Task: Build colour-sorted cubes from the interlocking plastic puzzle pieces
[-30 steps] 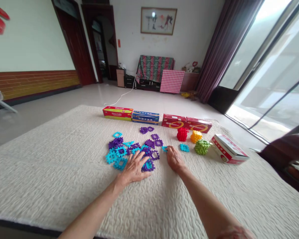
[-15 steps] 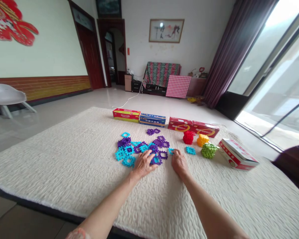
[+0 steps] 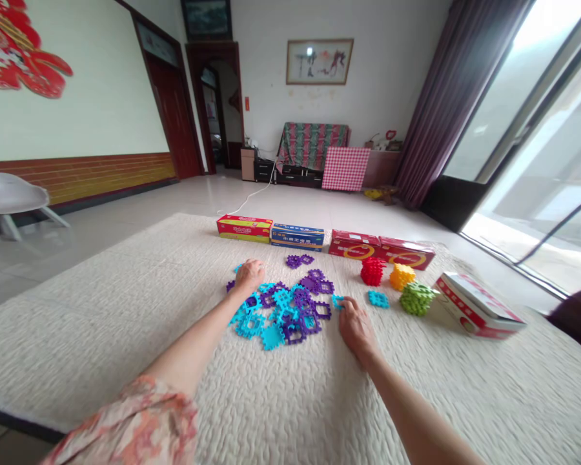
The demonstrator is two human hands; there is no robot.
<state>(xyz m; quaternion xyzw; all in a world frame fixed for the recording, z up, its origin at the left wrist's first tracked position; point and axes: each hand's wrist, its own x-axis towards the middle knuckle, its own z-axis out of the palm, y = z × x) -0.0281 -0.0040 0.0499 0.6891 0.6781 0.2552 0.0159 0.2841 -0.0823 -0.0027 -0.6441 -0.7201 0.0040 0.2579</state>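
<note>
Purple pieces (image 3: 312, 284) and cyan pieces (image 3: 272, 336), flat with notched edges, lie in a loose pile. My left hand (image 3: 250, 274) is over the pile's far left side, its fingers by a mostly hidden cyan piece (image 3: 237, 268); whether it grips that piece is unclear. At the pile's right, my right hand (image 3: 354, 321) has its fingertips closed on a cyan piece (image 3: 337, 301). Another cyan piece (image 3: 378, 299) lies flat to the right, near a red cube (image 3: 372, 271), a yellow cube (image 3: 401, 276) and a green cube (image 3: 416, 298).
A red-yellow box (image 3: 244, 228), a blue box (image 3: 297, 237) and two red boxes (image 3: 353, 245) form a row behind the pieces. A white-and-red box (image 3: 479, 305) lies at the right on the cream quilted mat (image 3: 126, 310).
My left hand has moved from the pile's near middle to its far left, uncovering cyan and purple pieces. My right hand stays at the cyan piece. The view has shifted slightly.
</note>
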